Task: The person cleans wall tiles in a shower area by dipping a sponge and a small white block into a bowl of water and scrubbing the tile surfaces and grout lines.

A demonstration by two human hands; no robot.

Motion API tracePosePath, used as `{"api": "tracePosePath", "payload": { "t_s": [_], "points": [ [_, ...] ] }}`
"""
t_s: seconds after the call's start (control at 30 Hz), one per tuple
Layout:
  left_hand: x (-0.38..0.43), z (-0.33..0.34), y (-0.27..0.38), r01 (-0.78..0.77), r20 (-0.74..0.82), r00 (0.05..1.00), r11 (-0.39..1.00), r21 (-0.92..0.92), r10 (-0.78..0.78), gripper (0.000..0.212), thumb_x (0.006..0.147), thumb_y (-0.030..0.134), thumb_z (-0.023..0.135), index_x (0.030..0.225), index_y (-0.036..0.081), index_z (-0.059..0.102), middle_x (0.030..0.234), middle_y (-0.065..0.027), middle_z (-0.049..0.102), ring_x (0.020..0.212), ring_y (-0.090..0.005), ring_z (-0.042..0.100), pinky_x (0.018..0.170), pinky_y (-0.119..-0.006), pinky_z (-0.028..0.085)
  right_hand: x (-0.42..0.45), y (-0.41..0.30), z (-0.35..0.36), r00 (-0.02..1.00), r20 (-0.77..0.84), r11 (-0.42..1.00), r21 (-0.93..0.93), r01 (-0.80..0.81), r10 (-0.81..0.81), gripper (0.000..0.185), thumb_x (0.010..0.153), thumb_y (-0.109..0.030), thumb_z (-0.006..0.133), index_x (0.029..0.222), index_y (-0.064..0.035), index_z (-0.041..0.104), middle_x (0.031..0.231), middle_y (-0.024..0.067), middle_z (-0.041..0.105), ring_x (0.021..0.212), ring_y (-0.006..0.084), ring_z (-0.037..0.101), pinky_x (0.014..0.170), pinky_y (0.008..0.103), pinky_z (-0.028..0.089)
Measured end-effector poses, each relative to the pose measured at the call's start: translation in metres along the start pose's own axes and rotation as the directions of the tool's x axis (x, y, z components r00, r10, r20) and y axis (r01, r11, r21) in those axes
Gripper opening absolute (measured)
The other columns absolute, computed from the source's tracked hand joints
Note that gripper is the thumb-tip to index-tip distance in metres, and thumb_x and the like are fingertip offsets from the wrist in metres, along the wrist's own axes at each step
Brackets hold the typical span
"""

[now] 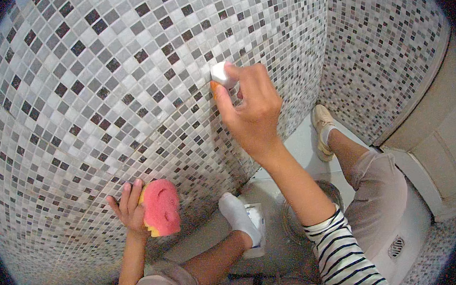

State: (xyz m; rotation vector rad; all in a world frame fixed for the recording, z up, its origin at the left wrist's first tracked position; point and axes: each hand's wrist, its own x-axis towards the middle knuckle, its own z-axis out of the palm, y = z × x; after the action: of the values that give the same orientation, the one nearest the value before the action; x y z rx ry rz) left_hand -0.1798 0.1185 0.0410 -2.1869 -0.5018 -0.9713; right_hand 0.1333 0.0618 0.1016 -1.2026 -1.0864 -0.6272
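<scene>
My left hand [131, 212] rests with its fingertips on the mosaic-tiled wall [102, 124] at the lower left. A pink and yellow sponge [163, 208] is held at its thumb side, pink face towards me. Higher up and to the right, my right hand [251, 104] pinches a small white object [221, 74] against or close to the tiles. An orange part [214, 86] shows beside the thumb tip. My fingers hide the rest, so its exact kind is unclear.
Below are my foot in a white sock [238, 218], a pale packet [256, 236] beside it and a round basin [330, 190] partly behind my right forearm. My other foot wears a beige shoe [322, 131]. A floor drain grate [396, 247] lies at the lower right.
</scene>
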Motion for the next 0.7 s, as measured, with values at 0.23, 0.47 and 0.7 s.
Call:
{"api": "tracePosePath", "payload": {
  "t_s": [0.23, 0.47, 0.7],
  "points": [
    [0.002, 0.0, 0.002, -0.004, 0.007, 1.0, 1.0, 0.029, 0.004, 0.023, 0.079, 0.025, 0.065, 0.099, 0.016, 0.058, 0.113, -0.0006, 0.061, 0.116, -0.0203, 0.049, 0.109, -0.048, 0.017, -0.005, -0.003, 0.0, 0.999, 0.031, 0.999, 0.043, 0.006, -0.007, 0.027, 0.069, -0.005, 0.064, 0.093, -0.001, 0.054, 0.078, 0.0133, 0.05, 0.071, 0.0303, 0.053, 0.06, 0.0382, 0.045],
    [0.004, -0.004, 0.0, -0.021, -0.003, 1.0, 1.0, 0.003, 0.021, 0.022, 0.079, 0.024, 0.065, 0.096, 0.013, 0.056, 0.114, -0.0017, 0.061, 0.117, -0.0208, 0.049, 0.109, -0.049, 0.017, -0.002, -0.005, -0.003, 0.998, 0.046, 0.999, 0.007, 0.034, -0.034, 0.025, 0.07, -0.006, 0.064, 0.092, -0.0011, 0.054, 0.078, 0.014, 0.05, 0.072, 0.0306, 0.053, 0.06, 0.0386, 0.045],
    [0.003, -0.003, 0.0, -0.038, 0.007, 0.999, 0.998, 0.044, 0.038, 0.024, 0.078, 0.022, 0.067, 0.097, 0.013, 0.057, 0.114, -0.0007, 0.06, 0.118, -0.0205, 0.047, 0.109, -0.048, 0.018, -0.007, -0.009, 0.0, 0.995, 0.012, 0.995, 0.034, 0.096, -0.097, 0.027, 0.066, -0.003, 0.069, 0.092, -0.0025, 0.059, 0.077, 0.0098, 0.054, 0.057, 0.0212, 0.051, 0.051, 0.0305, 0.042]
  ]
}}
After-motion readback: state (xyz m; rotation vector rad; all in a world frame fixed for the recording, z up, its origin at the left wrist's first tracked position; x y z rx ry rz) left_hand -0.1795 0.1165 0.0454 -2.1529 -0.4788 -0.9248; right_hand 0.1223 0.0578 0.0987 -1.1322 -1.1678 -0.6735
